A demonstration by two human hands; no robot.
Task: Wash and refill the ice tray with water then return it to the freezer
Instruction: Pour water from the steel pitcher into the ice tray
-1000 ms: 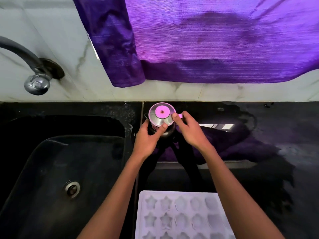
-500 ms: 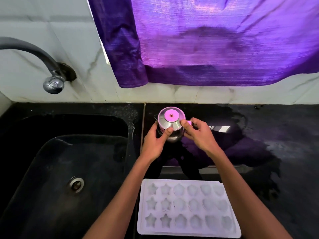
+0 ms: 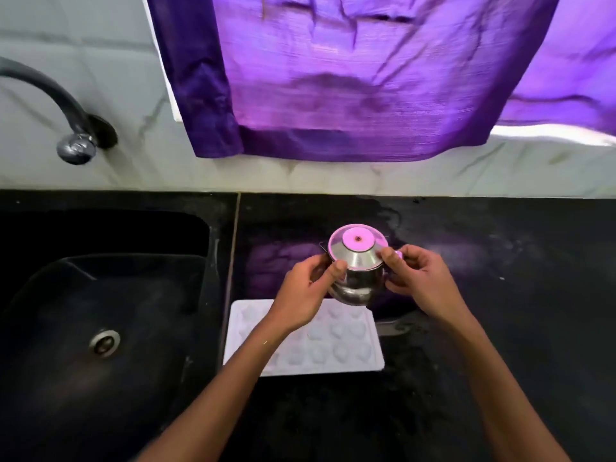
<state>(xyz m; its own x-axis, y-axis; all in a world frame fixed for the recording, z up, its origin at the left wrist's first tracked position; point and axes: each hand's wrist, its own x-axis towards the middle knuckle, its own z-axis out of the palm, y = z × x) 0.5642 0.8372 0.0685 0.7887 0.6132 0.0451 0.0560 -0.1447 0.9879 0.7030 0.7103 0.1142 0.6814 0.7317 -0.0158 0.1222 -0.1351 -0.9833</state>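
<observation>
Ice tray [image 3: 346,341] looked like thin white plastic w/ rows of moulded pockets, some star-shaped, others rounder; the frame was too blurred to tell if the pockets held any water. My guess: light when empty, a bit flexy, prob wet and slick. Once filled it'd get heavier and sloshy, so best taken at both short ends, kept level, carried slowly to the freezer. One-handed by a corner would likely twist it and spill.

Tray lay flat on the black counter [image 3: 500,328], just right of the sink [image 3: 100,311], near the front edge, partly hidden under the left forearm. Nobody was touching it.

Both hands were on a small steel pot [image 3: 358,281] w/ a conical lid [image 3: 358,246], held over the far end of the tray. Left hand [image 3: 305,295] was curled round the pot's left side, thumb pressed against the lid's lower rim. Right hand [image 3: 423,278] had thumb and forefinger pinching at the lid's right edge, other fingers curled in beside the pot's body. Couldn't tell if the pot rested on the counter or was lifted.

Prob the refill step, w/ the lid needing to come off before pouring. Tap [image 3: 75,150] sat on the wall left, no water running that I could see
</observation>
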